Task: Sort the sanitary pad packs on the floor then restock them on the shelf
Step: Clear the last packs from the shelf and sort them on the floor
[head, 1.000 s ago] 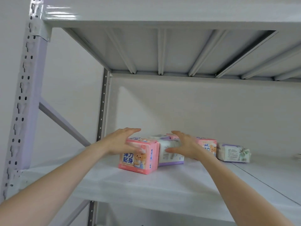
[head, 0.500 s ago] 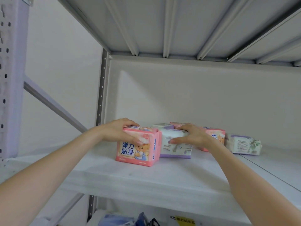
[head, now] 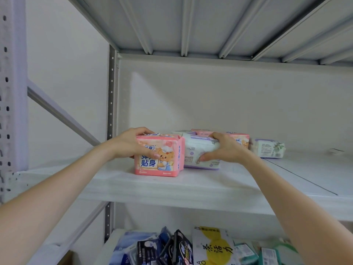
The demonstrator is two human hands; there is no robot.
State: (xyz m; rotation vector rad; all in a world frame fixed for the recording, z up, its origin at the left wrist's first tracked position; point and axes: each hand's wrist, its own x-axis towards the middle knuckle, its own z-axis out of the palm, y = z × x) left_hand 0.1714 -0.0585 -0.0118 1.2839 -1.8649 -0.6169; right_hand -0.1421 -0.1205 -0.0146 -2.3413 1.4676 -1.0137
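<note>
A pink pad pack with a bear picture (head: 164, 161) stands on the white shelf (head: 191, 186) near its front. My left hand (head: 133, 143) grips this pack from its left side, thumb on the front face and fingers over the top. Right beside it lies a white and purple pad pack (head: 198, 152), which my right hand (head: 223, 149) grips from the right. Behind my right hand stands another pink pack (head: 241, 139), partly hidden. Further right a white pack with green print (head: 269, 148) lies alone.
The shelf board above (head: 210, 25) hangs low over the packs. A perforated grey upright (head: 11, 92) and a diagonal brace (head: 63, 115) stand at the left. The lower shelf holds several packs, among them black ones (head: 177, 249) and a white and yellow one (head: 212, 247).
My view has tilted down, so the lower shelf with its packs now shows. Both hands have closed more firmly round their packs, thumbs now on the front faces.
</note>
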